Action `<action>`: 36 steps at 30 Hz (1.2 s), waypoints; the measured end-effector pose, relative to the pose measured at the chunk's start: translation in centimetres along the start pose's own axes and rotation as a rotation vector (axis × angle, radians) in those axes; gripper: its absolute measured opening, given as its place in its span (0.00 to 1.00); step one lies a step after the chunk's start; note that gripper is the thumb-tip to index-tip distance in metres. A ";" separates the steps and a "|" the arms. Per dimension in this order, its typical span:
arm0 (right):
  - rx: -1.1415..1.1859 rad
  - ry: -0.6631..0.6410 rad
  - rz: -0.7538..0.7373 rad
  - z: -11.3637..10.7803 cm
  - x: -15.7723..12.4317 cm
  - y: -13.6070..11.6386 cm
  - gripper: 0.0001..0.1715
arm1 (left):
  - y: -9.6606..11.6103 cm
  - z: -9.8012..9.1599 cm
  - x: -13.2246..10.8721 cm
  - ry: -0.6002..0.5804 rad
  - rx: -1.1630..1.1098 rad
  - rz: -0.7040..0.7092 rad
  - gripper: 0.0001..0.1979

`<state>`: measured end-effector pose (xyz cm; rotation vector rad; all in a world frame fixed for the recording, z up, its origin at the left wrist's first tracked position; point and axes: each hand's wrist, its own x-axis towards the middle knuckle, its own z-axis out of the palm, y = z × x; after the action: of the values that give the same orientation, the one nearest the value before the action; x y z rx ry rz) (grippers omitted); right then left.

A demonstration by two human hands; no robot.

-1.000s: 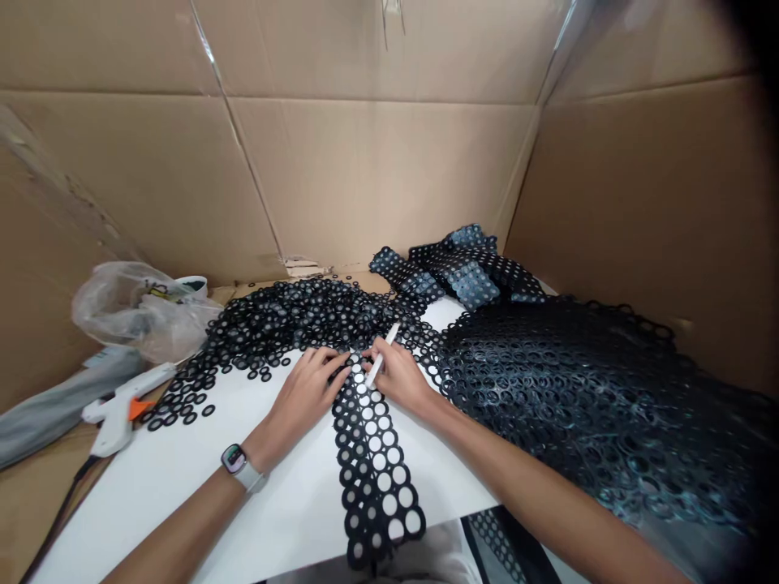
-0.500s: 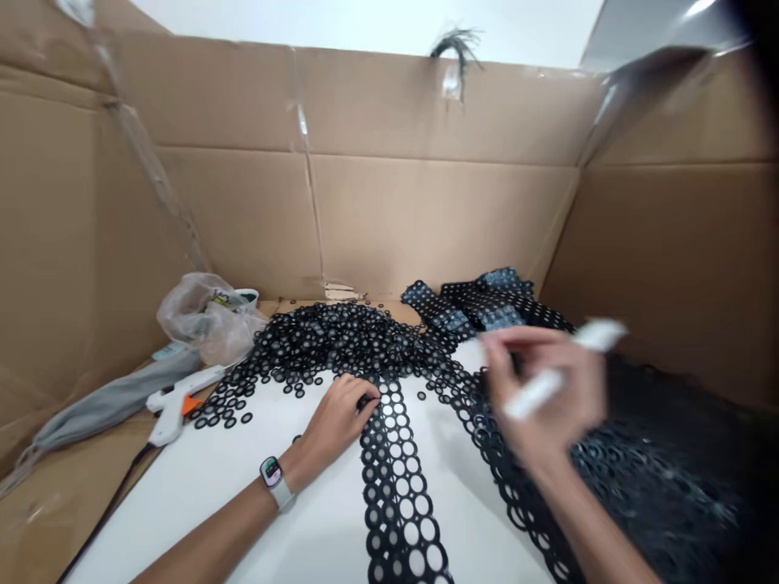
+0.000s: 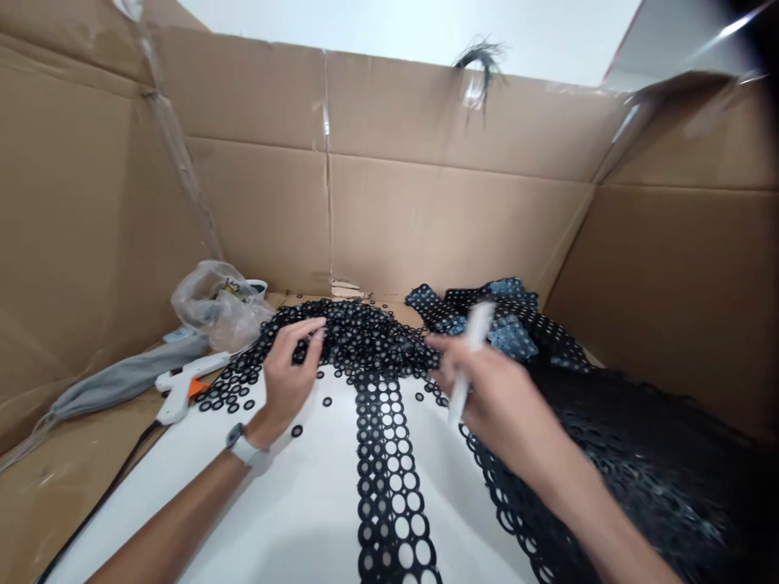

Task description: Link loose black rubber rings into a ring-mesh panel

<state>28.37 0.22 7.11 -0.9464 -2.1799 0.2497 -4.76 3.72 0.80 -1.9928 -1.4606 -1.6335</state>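
Note:
My left hand (image 3: 290,377), wearing a watch, hovers at the front left of a heap of small black rings (image 3: 359,332). Its thumb and forefinger tips nearly meet in a pinch; whatever may be between them cannot be made out against the rings. My right hand (image 3: 487,381) is blurred and closed around a slim white pen-like stick (image 3: 478,324), its forefinger pointing toward the heap's right side. Between the hands, a strip of joined black rings (image 3: 389,470) runs down the white board (image 3: 292,503). Loose rings (image 3: 296,431) lie near my left wrist.
Patterned black ring strips (image 3: 505,304) are piled at the back right, with a large dark ring mesh (image 3: 639,454) in front. A white glue gun (image 3: 179,393), a grey pouch (image 3: 127,373) and a plastic bag (image 3: 219,304) lie left. Cardboard walls (image 3: 450,203) surround everything.
My left hand has left the top of the strip and moved left and up to the heap. My right hand, still holding the white stick, has swung left, and the stick now stands more upright.

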 end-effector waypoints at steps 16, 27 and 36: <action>-0.220 -0.331 0.306 6.8 0.7 4.7 0.17 | -5.7 1.0 -2.3 -0.361 0.291 0.004 0.18; -0.161 -0.231 0.309 9.8 1.9 4.8 0.09 | -1.2 3.0 -2.8 -0.519 0.142 0.188 0.18; 0.140 -0.045 0.398 11.8 1.9 5.5 0.18 | -0.5 3.7 -3.1 -0.562 -0.021 0.124 0.11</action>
<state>22.33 6.66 -2.69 -1.2977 -1.9665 0.6093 -2.48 4.67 -3.40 -2.6335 -1.4324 -1.0869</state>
